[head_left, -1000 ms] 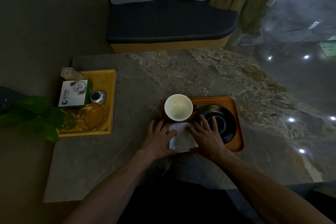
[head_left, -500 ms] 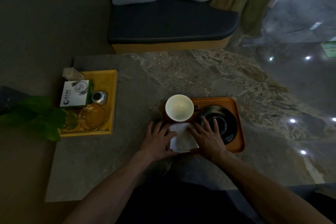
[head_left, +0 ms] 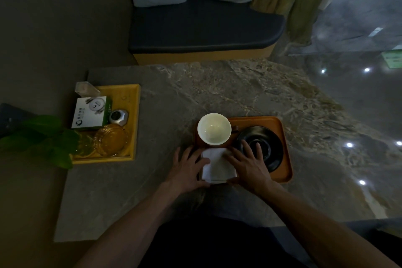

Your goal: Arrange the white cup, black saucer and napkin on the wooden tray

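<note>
An orange-brown wooden tray (head_left: 280,130) lies on the stone table. A white cup (head_left: 214,129) stands upright at its far left corner. The black saucer (head_left: 268,148) lies on the tray's right half. A folded white napkin (head_left: 217,165) lies flat at the tray's near left, below the cup. My left hand (head_left: 188,169) rests flat on the napkin's left edge, fingers spread. My right hand (head_left: 249,166) presses flat on its right edge, with fingertips over the saucer's rim. The napkin's side edges are hidden under my hands.
A yellow tray (head_left: 130,119) at the table's left holds a green-and-white box (head_left: 91,113), a silver object (head_left: 118,116) and glass dishes (head_left: 111,139). Green leaves (head_left: 43,137) overhang that side. A cushioned bench (head_left: 202,26) stands beyond the table.
Both hands stay on the napkin with only slight shifts of the fingers. Cup and saucer have not moved.
</note>
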A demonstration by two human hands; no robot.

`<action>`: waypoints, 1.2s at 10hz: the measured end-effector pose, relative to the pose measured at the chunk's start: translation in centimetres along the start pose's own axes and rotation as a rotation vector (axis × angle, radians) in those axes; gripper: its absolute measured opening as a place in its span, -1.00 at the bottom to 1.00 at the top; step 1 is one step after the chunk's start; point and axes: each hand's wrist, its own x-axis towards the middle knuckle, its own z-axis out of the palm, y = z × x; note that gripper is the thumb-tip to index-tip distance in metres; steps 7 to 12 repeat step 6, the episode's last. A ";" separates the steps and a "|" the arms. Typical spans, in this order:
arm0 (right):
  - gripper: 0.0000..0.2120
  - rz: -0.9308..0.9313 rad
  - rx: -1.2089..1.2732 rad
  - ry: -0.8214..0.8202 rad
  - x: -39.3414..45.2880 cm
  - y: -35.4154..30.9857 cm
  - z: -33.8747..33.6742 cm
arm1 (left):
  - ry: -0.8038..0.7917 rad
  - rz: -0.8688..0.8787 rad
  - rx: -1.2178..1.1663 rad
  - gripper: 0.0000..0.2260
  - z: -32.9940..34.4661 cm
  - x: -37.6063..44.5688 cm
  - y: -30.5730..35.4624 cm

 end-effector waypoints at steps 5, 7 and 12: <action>-0.25 0.011 0.069 -0.035 -2.0 -0.8 -0.8 | -0.044 -0.014 0.054 -0.31 -1.3 -1.3 0.9; -0.38 -0.041 0.107 -0.027 -3.1 -0.4 -1.7 | -0.060 -0.025 0.036 -0.37 -2.0 -1.9 1.7; -0.38 -0.041 0.107 -0.027 -3.1 -0.4 -1.7 | -0.060 -0.025 0.036 -0.37 -2.0 -1.9 1.7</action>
